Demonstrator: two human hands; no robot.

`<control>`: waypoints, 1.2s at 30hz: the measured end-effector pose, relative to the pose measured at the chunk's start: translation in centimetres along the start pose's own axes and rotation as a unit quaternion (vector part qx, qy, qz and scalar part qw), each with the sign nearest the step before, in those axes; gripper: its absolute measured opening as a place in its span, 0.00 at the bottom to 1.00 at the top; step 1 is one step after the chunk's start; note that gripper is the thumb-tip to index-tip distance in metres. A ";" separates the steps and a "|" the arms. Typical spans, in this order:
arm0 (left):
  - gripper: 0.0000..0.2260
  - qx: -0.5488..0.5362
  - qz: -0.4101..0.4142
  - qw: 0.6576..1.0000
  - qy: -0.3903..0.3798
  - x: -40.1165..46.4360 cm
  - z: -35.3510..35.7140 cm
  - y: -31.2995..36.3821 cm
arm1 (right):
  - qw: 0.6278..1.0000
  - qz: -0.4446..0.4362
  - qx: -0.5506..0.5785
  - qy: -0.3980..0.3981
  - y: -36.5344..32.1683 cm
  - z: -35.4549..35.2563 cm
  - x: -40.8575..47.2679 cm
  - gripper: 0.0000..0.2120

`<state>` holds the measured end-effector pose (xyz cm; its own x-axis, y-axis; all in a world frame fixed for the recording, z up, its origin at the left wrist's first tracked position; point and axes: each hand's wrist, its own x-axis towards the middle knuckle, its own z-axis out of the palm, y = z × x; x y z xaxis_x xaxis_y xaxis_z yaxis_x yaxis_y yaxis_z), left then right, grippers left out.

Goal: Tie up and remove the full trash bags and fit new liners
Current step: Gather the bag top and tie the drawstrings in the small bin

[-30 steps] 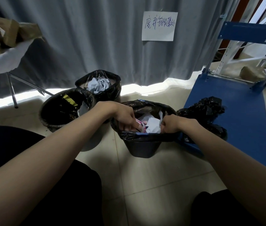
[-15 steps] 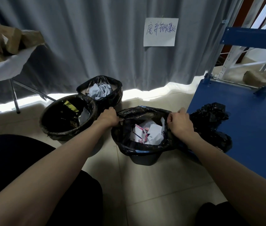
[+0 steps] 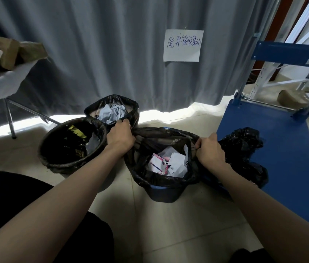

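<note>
Both hands grip the black trash bag [image 3: 161,179] rim: left hand [image 3: 120,136] and right hand [image 3: 209,151], fingers curled tight around plastic.

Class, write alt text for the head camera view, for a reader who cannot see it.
A person's left hand and right hand grip opposite edges of a black trash bag in a bin of crumpled paper. Two more lined bins stand to its left before a grey curtain; black bags lie on a blue cart to the right.
</note>
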<state>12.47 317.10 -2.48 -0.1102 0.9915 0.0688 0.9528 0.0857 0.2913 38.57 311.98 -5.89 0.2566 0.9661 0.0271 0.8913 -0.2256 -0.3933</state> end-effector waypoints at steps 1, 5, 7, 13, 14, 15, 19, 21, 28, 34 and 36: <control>0.17 0.010 0.006 1.000 -0.003 0.1 0.1 0.2 | 1.000 0.000 -0.009 0.001 0.2 0.2 0.0 0.08; 0.21 0.052 0.086 0.994 0.035 0.9 1.0 2.4 | 1.000 -0.006 -0.003 -0.011 0.4 0.4 0.2 0.06; 0.20 0.060 0.128 0.990 0.026 1.4 1.7 4.3 | 1.000 -0.009 0.008 -0.017 0.2 0.2 0.3 0.06; 0.24 0.097 0.192 0.974 -0.067 3.8 3.6 8.1 | 0.999 -0.018 0.022 -0.021 -0.2 0.2 0.5 0.09; 0.25 0.102 0.190 0.972 -0.087 4.2 3.9 8.2 | 0.999 -0.018 0.022 -0.021 -0.3 0.2 0.5 0.08; 0.25 0.106 0.186 0.971 -0.102 4.5 4.2 8.3 | 0.999 -0.017 0.022 -0.022 -0.2 0.2 0.6 0.08; 0.20 0.101 0.191 0.973 -0.087 5.1 5.0 8.1 | 0.999 -0.011 0.010 -0.029 0.1 0.5 0.9 0.06; 0.13 0.085 0.203 0.974 -0.054 5.2 5.0 8.0 | 0.999 -0.006 0.000 -0.033 0.1 0.7 1.2 0.03; 0.08 0.009 0.240 0.970 0.041 5.2 3.3 8.1 | 0.991 -0.073 0.004 0.109 -2.3 1.1 2.3 0.17; 0.05 0.019 0.272 0.961 0.048 5.0 3.1 7.8 | 0.993 -0.112 0.015 0.039 -5.1 1.5 4.5 0.16; 0.05 0.019 0.286 0.957 0.036 4.9 3.3 7.7 | 0.995 -0.098 0.018 0.025 -5.1 1.9 4.9 0.12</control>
<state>20.21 322.91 -3.08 0.4141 0.8683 0.2732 0.8727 -0.4640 0.1520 34.54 318.13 -5.47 0.0990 0.9834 0.1521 0.9119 -0.0285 -0.4094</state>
